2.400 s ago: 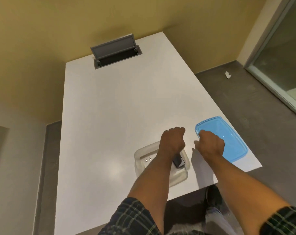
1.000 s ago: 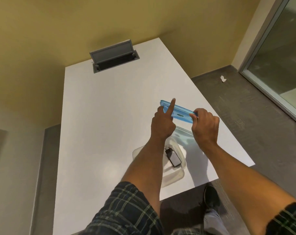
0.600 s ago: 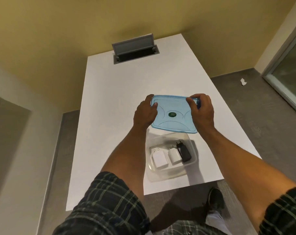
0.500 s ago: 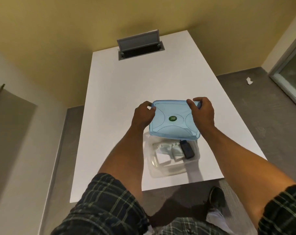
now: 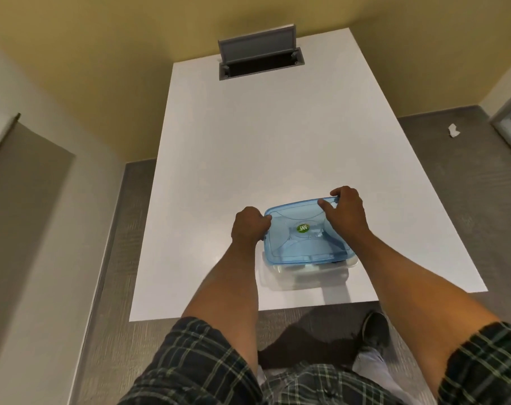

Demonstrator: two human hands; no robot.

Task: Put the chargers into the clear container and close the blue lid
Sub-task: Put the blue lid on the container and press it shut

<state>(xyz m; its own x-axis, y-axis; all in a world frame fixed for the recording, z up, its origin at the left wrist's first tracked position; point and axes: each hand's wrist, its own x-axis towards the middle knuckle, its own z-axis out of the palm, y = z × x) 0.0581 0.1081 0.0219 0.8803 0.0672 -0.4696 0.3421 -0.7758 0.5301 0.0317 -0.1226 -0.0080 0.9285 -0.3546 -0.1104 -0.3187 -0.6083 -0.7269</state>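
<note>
Fingers of the left hand [image 5: 248, 226] and right hand [image 5: 344, 209] clamp opposite ends of the translucent blue rectangular plastic lid [image 5: 302, 233], held over the clear plastic container [image 5: 307, 273] on the white table [image 5: 277, 141]. Its near edge looks unseated, so uneven pressing could leave a corner popped or skid the container.

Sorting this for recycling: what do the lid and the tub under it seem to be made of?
Blue lid: likely glossy translucent plastic; moulded ridges show, and shapes beneath show faintly through it. Clear container: likely colourless, slightly cloudy plastic; the white table shows through its wall.
</note>
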